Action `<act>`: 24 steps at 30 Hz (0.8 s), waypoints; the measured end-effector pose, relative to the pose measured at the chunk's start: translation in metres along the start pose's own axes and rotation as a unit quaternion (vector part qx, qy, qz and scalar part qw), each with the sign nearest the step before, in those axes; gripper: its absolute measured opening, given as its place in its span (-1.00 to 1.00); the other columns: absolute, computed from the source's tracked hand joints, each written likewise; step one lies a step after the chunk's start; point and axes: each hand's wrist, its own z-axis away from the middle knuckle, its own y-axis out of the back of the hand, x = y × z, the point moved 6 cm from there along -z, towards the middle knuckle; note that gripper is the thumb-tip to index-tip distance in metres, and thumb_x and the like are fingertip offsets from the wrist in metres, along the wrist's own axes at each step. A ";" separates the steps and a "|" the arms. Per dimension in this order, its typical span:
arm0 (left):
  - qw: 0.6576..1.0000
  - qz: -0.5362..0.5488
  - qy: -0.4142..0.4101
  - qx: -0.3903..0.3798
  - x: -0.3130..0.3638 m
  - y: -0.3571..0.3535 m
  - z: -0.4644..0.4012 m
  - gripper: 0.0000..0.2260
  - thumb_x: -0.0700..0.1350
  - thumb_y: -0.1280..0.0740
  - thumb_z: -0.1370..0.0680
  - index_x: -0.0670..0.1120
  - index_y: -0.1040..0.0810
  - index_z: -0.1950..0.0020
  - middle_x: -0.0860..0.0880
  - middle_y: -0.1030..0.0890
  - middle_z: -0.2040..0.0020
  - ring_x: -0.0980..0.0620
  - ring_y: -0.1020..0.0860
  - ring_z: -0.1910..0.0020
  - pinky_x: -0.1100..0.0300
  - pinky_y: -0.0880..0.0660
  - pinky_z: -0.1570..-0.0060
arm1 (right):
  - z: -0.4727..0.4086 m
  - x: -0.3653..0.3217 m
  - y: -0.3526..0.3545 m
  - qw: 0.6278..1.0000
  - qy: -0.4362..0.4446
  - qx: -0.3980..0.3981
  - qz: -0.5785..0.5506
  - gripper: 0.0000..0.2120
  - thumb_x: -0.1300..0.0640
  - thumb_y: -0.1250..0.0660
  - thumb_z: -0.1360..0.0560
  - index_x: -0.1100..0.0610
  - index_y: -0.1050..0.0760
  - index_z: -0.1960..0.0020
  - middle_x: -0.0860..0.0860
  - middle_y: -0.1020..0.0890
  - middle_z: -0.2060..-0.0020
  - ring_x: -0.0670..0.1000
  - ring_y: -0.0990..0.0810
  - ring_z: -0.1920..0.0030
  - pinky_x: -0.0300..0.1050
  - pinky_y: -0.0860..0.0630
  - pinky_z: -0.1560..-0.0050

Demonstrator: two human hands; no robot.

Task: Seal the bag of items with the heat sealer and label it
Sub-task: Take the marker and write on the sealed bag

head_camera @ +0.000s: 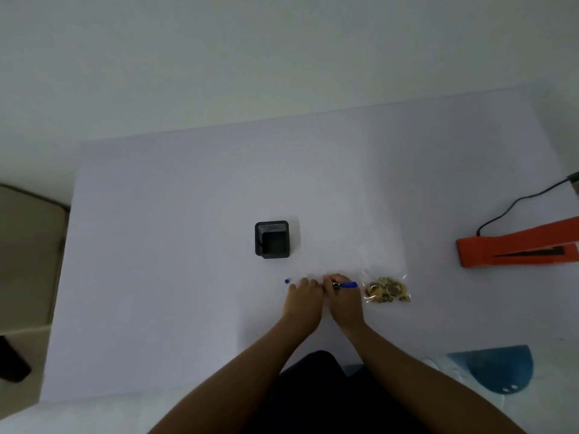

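Note:
A small clear bag [388,290] of brownish items lies on the white table [188,245], just right of my hands. My right hand [343,296] grips a blue pen [347,285] whose barrel points right toward the bag. My left hand [303,297] rests flat on the table beside it, fingers pressing down on something white that I cannot make out. The pen's blue cap [287,281] lies loose left of my left hand. The orange heat sealer [513,249] sits at the right edge with its black cord [513,205] running back.
A black mesh pen holder [272,239] stands behind my hands at the table's middle. A blue stool seat [498,368] shows at the lower right, off the table. A beige surface with a dark object [12,361] lies to the left.

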 end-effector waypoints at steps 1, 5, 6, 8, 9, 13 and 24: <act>1.000 0.011 0.007 0.028 -0.007 0.005 0.001 -0.72 -0.21 -0.30 -0.56 -0.13 -0.48 -0.28 -0.12 -0.53 -0.22 -0.09 -0.46 -0.19 0.01 -0.45 -0.19 | 0.000 0.001 0.001 1.000 -0.008 0.008 0.005 -0.80 0.14 -0.29 -0.62 0.11 -0.58 0.16 -0.01 -0.64 0.27 -0.10 -0.62 0.22 -0.15 -0.53 0.12; 0.986 0.082 0.094 0.112 -0.058 0.017 0.006 -0.76 -0.22 -0.21 -0.59 -0.11 -0.50 -0.23 -0.10 -0.57 -0.14 -0.06 -0.51 -0.10 0.10 -0.48 -0.05 | -0.001 0.004 0.004 0.999 -0.035 0.019 -0.005 -0.82 0.10 -0.31 -0.61 0.11 -0.59 0.14 -0.02 -0.65 0.24 -0.08 -0.63 0.17 -0.03 -0.60 0.05; 0.982 0.099 0.118 0.113 -0.070 0.017 0.009 -0.77 -0.13 -0.21 -0.61 -0.10 -0.48 -0.26 -0.10 -0.56 -0.14 -0.07 -0.52 -0.09 0.09 -0.48 -0.04 | 0.000 0.003 0.005 0.999 -0.028 0.021 -0.006 -0.83 0.09 -0.31 -0.61 0.11 -0.60 0.12 -0.01 -0.65 0.22 -0.07 -0.63 0.15 -0.03 -0.60 0.03; 0.975 0.139 0.154 0.082 -0.087 0.009 0.009 -0.67 0.05 -0.23 -0.62 -0.09 -0.42 -0.30 -0.12 -0.56 -0.12 -0.11 -0.56 -0.07 0.07 -0.50 0.00 | 0.001 -0.001 0.005 0.999 -0.018 0.016 -0.021 -0.88 0.11 -0.34 -0.59 0.09 -0.61 0.09 0.01 -0.66 0.17 -0.04 -0.64 0.10 -0.04 -0.59 -0.01; 0.971 0.161 0.168 0.062 -0.092 0.003 0.007 -0.65 0.09 -0.24 -0.61 -0.09 -0.41 -0.31 -0.13 -0.56 -0.11 -0.13 -0.58 -0.05 0.07 -0.51 0.04 | 0.003 -0.004 0.004 0.999 -0.016 0.009 -0.033 -0.93 0.12 -0.37 -0.57 0.07 -0.62 0.07 0.02 -0.67 0.14 -0.05 -0.64 0.08 -0.07 -0.59 -0.04; 0.965 0.208 0.155 0.036 -0.096 -0.010 -0.005 -0.80 0.00 -0.26 -0.63 -0.13 -0.51 -0.07 -0.14 -0.62 0.04 -0.14 -0.63 0.07 0.09 -0.56 0.09 | 0.010 -0.021 0.001 0.997 -0.021 -0.010 -0.076 -0.89 0.02 -0.39 -0.55 0.03 -0.65 0.02 -0.01 -0.71 0.12 -0.06 -0.68 0.06 -0.16 -0.61 -0.03; 0.671 0.713 0.113 0.171 -0.073 0.116 0.059 -0.82 -0.11 -0.27 -0.63 -0.12 -0.64 -0.09 -0.04 -0.71 0.11 0.06 -0.59 0.27 0.24 -0.54 0.26 | 0.022 -0.186 0.063 0.960 0.006 0.045 -0.277 -0.60 -0.05 -0.22 -0.58 0.23 -0.62 0.20 0.05 -0.43 0.54 -0.10 -0.34 0.55 -0.30 -0.28 0.55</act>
